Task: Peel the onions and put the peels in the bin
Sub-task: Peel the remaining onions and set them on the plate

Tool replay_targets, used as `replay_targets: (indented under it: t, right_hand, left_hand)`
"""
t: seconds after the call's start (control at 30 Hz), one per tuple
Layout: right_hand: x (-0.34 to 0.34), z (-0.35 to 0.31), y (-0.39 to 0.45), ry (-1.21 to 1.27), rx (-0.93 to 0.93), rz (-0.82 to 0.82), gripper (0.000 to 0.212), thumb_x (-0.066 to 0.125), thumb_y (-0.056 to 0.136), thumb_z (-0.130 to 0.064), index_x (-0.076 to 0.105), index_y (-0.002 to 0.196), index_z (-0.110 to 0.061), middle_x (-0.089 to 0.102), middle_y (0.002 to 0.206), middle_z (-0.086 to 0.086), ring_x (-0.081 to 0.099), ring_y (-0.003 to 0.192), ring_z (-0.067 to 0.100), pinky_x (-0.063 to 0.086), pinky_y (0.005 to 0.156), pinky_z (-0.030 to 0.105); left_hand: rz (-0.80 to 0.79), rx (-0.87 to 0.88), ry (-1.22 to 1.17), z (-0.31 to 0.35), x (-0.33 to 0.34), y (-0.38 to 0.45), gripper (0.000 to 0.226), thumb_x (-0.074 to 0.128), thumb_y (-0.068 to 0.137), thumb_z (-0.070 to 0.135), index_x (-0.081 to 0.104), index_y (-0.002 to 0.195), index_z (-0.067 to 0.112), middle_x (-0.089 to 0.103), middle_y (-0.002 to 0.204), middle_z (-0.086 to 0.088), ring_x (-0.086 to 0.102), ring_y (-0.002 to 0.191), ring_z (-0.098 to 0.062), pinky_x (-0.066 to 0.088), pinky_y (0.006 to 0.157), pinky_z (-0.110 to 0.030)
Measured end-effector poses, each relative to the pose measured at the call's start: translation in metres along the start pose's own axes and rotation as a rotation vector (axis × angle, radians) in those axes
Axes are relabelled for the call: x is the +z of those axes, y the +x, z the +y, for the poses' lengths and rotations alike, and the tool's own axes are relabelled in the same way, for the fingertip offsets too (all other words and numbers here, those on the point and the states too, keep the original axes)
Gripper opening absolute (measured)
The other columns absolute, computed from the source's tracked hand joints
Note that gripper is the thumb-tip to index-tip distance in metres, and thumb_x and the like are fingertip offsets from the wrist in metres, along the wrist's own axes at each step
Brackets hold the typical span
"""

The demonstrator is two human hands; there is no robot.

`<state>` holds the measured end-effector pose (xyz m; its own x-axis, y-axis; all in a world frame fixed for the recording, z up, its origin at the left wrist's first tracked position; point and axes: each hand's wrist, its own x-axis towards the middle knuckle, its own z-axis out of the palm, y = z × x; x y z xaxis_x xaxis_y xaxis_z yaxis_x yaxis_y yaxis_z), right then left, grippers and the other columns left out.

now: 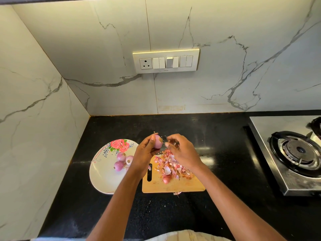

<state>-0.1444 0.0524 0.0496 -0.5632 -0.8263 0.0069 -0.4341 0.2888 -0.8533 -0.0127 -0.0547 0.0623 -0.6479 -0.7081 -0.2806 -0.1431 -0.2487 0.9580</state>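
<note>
My left hand (146, 151) grips a small pink onion (157, 143) above the black counter. Just right of it, my right hand (180, 150) has its fingers curled at the onion's root end, pinching a bit of peel (171, 141). A heap of pink and orange peels (171, 165) lies on the wooden cutting board (182, 186), with one small unpeeled onion (166, 179) at the heap's front. Several peeled onions (122, 161) sit on a white plate (102, 178) with a rose print, left of the board. No bin is in view.
A steel gas stove (295, 153) stands at the right on the black counter (217, 145). Marble walls close the back and left, with a switch panel (165, 61) on the back wall. A scrap of peel (177, 193) lies off the board's front edge.
</note>
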Motion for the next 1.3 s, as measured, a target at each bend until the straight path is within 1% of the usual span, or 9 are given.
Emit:
replay_targets:
  t: [0.1,0.27,0.4,0.6,0.7,0.9,1.0,1.07,1.3]
  right_hand:
    - [0.003,-0.008,0.001,0.068,-0.045,0.052,0.029,0.069,0.096,-0.033,0.068,0.124,-0.024,0.067,0.115,-0.012,0.06,0.1,-0.006,0.046,0.08,0.004]
    - [0.001,-0.009,0.003,0.165,-0.041,0.13,0.011,0.076,0.091,-0.025,0.078,0.101,-0.021,0.073,0.093,-0.017,0.066,0.092,-0.003,0.05,0.076,0.009]
    - [0.002,-0.009,0.001,0.135,-0.056,0.173,0.005,0.071,0.094,-0.025,0.074,0.097,-0.021,0.069,0.088,-0.019,0.064,0.089,-0.006,0.049,0.072,0.009]
    - [0.006,-0.006,0.0,0.135,0.032,0.254,0.01,0.061,0.101,-0.026,0.069,0.104,-0.02,0.065,0.092,-0.015,0.062,0.086,-0.003,0.045,0.069,0.005]
    - [0.003,0.009,-0.003,0.049,0.057,0.229,0.012,0.056,0.103,-0.03,0.063,0.107,-0.021,0.065,0.095,-0.007,0.06,0.084,0.004,0.043,0.064,0.009]
    - [0.003,0.014,-0.003,0.009,0.008,0.137,0.023,0.055,0.103,-0.038,0.066,0.106,-0.018,0.066,0.098,-0.004,0.062,0.09,0.006,0.049,0.074,0.02]
    - [0.007,0.003,-0.001,0.089,-0.041,0.089,0.021,0.065,0.098,-0.035,0.069,0.114,-0.023,0.066,0.108,-0.011,0.061,0.099,-0.002,0.048,0.081,0.01]
    - [0.009,-0.003,-0.001,0.12,-0.046,0.082,0.025,0.07,0.094,-0.035,0.07,0.118,-0.026,0.065,0.11,-0.017,0.06,0.101,-0.006,0.046,0.082,0.005]
    - [0.008,-0.001,-0.002,0.226,-0.028,0.163,0.018,0.077,0.09,-0.029,0.079,0.104,-0.02,0.075,0.096,-0.012,0.067,0.093,0.001,0.052,0.077,0.012]
  left_hand:
    - [-0.021,-0.007,-0.005,0.002,0.002,-0.001,0.027,0.049,0.103,0.035,0.063,0.125,0.028,0.068,0.124,-0.003,0.067,0.115,-0.023,0.056,0.1,-0.037]
    - [-0.043,-0.004,-0.007,0.007,0.005,-0.004,0.029,0.053,0.1,0.036,0.063,0.125,0.027,0.068,0.122,-0.002,0.07,0.109,-0.018,0.059,0.086,-0.028]
    - [-0.059,-0.006,-0.039,0.007,0.007,-0.007,0.027,0.049,0.104,0.029,0.063,0.126,0.022,0.07,0.114,0.0,0.073,0.099,-0.012,0.058,0.077,-0.023]
    - [0.028,-0.016,-0.117,0.003,0.017,-0.006,0.026,0.045,0.106,0.028,0.065,0.123,0.023,0.072,0.117,-0.003,0.071,0.108,-0.018,0.057,0.086,-0.025]
    - [0.129,-0.048,-0.202,0.006,0.007,-0.001,0.033,0.044,0.107,0.029,0.06,0.132,0.016,0.066,0.126,-0.01,0.065,0.117,-0.023,0.055,0.096,-0.03]
    - [0.049,-0.086,-0.166,0.009,0.003,-0.003,0.031,0.043,0.107,0.033,0.061,0.126,0.018,0.067,0.124,-0.012,0.067,0.114,-0.023,0.056,0.092,-0.03]
    - [-0.006,-0.084,-0.107,0.005,0.009,-0.006,0.035,0.041,0.107,0.036,0.064,0.126,0.018,0.072,0.117,-0.008,0.072,0.104,-0.019,0.059,0.084,-0.026]
    - [-0.019,-0.079,-0.098,0.003,0.01,-0.007,0.037,0.04,0.107,0.037,0.065,0.127,0.018,0.073,0.116,-0.007,0.072,0.106,-0.018,0.058,0.088,-0.027]
    - [-0.024,-0.133,-0.15,0.004,0.011,-0.006,0.037,0.041,0.107,0.038,0.068,0.122,0.018,0.073,0.115,-0.007,0.072,0.104,-0.019,0.058,0.087,-0.027]
